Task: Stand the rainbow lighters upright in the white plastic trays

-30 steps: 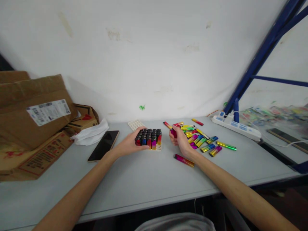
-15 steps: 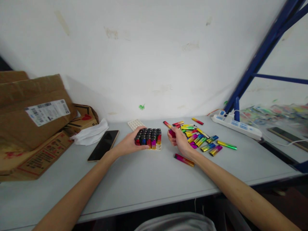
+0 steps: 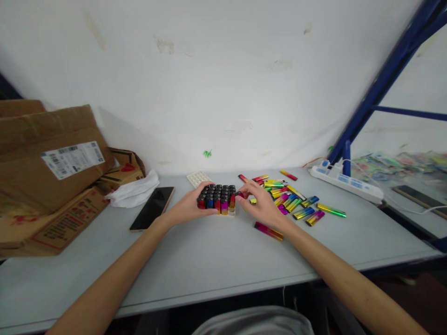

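The left hand (image 3: 190, 207) grips the lighter tray (image 3: 217, 199) at its left side. The right hand (image 3: 260, 204), at the tray's right edge, pinches 1 lighter (image 3: 240, 194); its axis is hidden.

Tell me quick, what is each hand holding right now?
Left hand: closed around the left side of the block of lighters.
Right hand: fingers pinched on a reddish lighter at the block's right edge.

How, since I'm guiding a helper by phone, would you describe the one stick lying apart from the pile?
On the grey table, find the block of upright sticks that the left hand grips, then the loose pile of shiny sticks to its right. The lone stick lies nearer the table's front edge, beside the right hand: red fading to gold, touching no other.
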### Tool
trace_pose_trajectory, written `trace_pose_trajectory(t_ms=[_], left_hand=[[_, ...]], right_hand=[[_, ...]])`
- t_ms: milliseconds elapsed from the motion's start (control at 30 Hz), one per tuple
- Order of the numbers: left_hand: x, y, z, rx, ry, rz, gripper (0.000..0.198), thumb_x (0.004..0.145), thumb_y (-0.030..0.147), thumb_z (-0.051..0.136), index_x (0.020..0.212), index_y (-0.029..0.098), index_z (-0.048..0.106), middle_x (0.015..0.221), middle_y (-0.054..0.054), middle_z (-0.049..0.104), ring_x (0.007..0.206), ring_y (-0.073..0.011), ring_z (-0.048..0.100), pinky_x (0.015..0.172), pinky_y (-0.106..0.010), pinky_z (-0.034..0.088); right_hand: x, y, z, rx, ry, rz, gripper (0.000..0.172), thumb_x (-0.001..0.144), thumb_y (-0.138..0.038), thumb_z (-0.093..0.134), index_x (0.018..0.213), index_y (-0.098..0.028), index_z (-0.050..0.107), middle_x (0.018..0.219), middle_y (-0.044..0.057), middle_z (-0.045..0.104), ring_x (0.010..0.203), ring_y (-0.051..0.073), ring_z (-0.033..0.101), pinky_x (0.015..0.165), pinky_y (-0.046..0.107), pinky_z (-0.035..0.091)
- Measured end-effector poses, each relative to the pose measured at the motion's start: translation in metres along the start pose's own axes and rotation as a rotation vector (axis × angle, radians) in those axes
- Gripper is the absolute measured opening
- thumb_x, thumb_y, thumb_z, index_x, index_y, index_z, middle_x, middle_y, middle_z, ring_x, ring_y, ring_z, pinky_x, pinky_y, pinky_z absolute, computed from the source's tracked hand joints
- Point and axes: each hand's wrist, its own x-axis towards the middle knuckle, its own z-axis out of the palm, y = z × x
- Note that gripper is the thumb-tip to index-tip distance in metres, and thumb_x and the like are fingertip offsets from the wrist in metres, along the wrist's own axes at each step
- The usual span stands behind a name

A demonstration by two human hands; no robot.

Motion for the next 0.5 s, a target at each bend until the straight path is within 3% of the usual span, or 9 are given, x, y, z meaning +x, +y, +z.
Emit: trace_pose_trajectory(t_ms=[133, 267, 500], left_hand=[[0.000, 0.000, 0.000, -0.011, -0.005, 0.013, 0.083, 0.077, 0.053, 0.079, 0.144, 0.021, 0.042, 0.134, -0.012, 0.064, 0.119, -0.0322, 0.065, 0.105, -0.045, 0.051], [0.000, 0.001, 0.001, -0.008, 0.010, 0.015, 0.083, 0.076, 0.053, 0.079, 0.143, 0.022, 0.043, 0.134, -0.011, 0.064, 0.120, -0.0326, 0.065, 0.106, -0.045, 0.050], [0.000, 0.003, -0.001, -0.010, 0.003, 0.003, 0.083, 0.075, 0.053, 0.079, 0.143, 0.021, 0.044, 0.132, -0.012, 0.066, 0.118, -0.0327, 0.066, 0.104, -0.044, 0.051]], right_hand=[[-0.001, 0.000, 0.001, -0.074, -0.027, -0.012, 0.025, 0.100, -0.046, 0.059, 0.095, -0.022, 0.066, 0.079, 0.003, 0.068, 0.073, 0.019, 0.061, 0.070, 0.031, 0.046], [-0.001, 0.004, 0.003, -0.122, -0.049, -0.001, 0.027, 0.100, -0.047, 0.060, 0.096, -0.022, 0.068, 0.083, 0.005, 0.073, 0.073, 0.020, 0.065, 0.070, 0.030, 0.047], [0.002, 0.009, -0.006, -0.243, -0.226, -0.096, 0.032, 0.103, -0.049, 0.054, 0.101, -0.021, 0.071, 0.087, 0.005, 0.073, 0.073, 0.019, 0.064, 0.068, 0.029, 0.043]])
